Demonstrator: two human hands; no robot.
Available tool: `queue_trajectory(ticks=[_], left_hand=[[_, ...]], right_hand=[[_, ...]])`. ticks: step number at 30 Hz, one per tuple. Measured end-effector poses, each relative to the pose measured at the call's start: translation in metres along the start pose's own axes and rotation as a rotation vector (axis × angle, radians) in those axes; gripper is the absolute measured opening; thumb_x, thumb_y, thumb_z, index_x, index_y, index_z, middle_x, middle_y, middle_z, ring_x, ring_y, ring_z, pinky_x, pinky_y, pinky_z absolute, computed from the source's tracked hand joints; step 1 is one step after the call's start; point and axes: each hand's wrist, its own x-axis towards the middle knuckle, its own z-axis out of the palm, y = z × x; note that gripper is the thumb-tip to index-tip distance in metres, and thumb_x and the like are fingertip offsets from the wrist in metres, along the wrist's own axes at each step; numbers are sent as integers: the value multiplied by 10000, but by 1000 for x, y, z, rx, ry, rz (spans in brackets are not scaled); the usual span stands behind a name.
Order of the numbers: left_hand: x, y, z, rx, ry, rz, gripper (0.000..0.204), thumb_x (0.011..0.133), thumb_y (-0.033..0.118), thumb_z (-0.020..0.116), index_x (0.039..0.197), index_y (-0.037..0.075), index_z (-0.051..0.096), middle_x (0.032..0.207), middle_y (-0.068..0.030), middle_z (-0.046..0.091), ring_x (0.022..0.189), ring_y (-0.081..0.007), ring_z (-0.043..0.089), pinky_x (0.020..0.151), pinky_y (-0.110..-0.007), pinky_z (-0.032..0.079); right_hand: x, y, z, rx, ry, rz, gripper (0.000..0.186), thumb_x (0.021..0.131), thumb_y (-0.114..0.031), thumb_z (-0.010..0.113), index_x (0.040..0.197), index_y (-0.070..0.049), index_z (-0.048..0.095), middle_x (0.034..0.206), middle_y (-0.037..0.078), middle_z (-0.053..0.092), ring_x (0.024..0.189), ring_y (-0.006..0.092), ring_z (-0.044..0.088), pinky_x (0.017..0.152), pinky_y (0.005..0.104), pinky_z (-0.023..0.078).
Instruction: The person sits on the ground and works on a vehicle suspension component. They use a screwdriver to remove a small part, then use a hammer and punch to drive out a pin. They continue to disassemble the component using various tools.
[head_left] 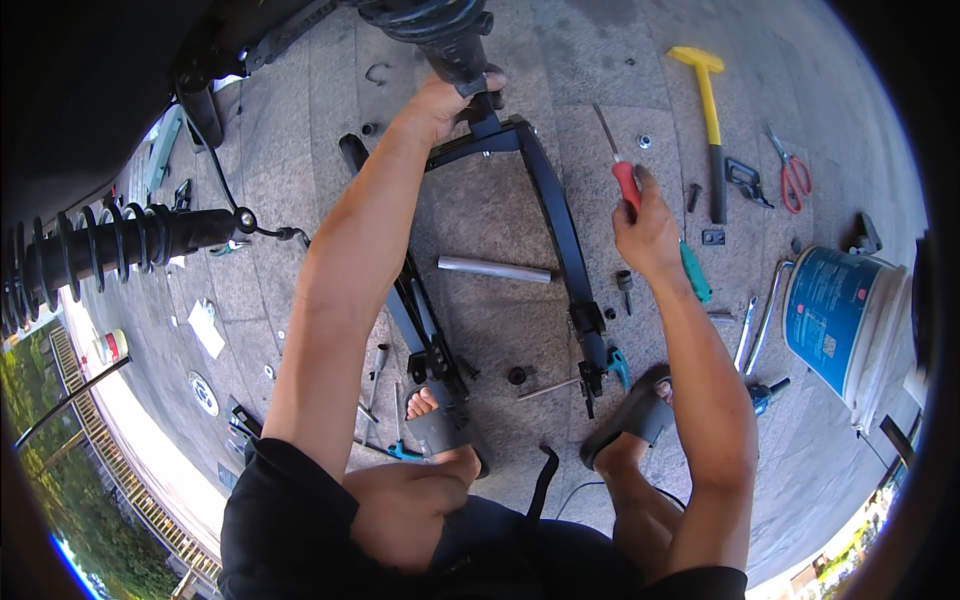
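Observation:
My left hand [450, 100] grips the top of a black metal fork-shaped frame [560, 225] where it meets a dark spring-wrapped tube [440, 30]. The frame's two arms run down toward my sandalled feet [630, 420]. My right hand [650, 225] holds a red-handled screwdriver [625, 185], its shaft pointing up and away, to the right of the frame's right arm. A grey metal tube [495, 269] lies on the paving between the frame's arms.
A yellow-headed hammer [710, 110], red scissors [795, 175], a green-handled tool [695, 272], loose nuts and bolts lie on the stone paving to the right. A blue-and-white bucket [840, 320] stands at far right. A black coil spring shock [110, 250] juts in from the left.

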Motion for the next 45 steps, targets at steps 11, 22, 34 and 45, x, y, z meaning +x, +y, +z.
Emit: queue_trajectory(ticks=[11,22,34,45], left_hand=[[-1,6,9,-104,41,-82,335,793,201,754,1034,26,600,860,-101,661,796,-213,654,723,-334,528],[-6,9,9,-158,81,-158,625,883,418,621,1297,-26,472,1294,-163,514,1181,-252,472,985,-374,386],[-37,-3,24,309,569,365,363,907,232,623,1166,-20,586,990,-86,633,893,-146,586,783,-288,465],[-95,29,55,-151,82,159,420,856,141,682,1192,-51,517,936,-118,661,789,-161,633,706,-274,512]], right_hand=[[39,10,18,81,57,-150,407,820,-168,636,1198,-37,561,1058,217,616,946,387,612,843,431,489],[151,-89,60,419,-529,-248,461,840,-221,640,1256,-41,553,1200,184,598,1091,306,590,928,355,459],[154,-65,60,795,-544,-198,459,792,-174,689,1213,-25,582,1075,148,663,1001,235,633,862,325,494],[111,-81,-5,750,-588,-309,417,801,-38,657,1208,-30,569,983,86,659,889,150,622,800,301,509]])
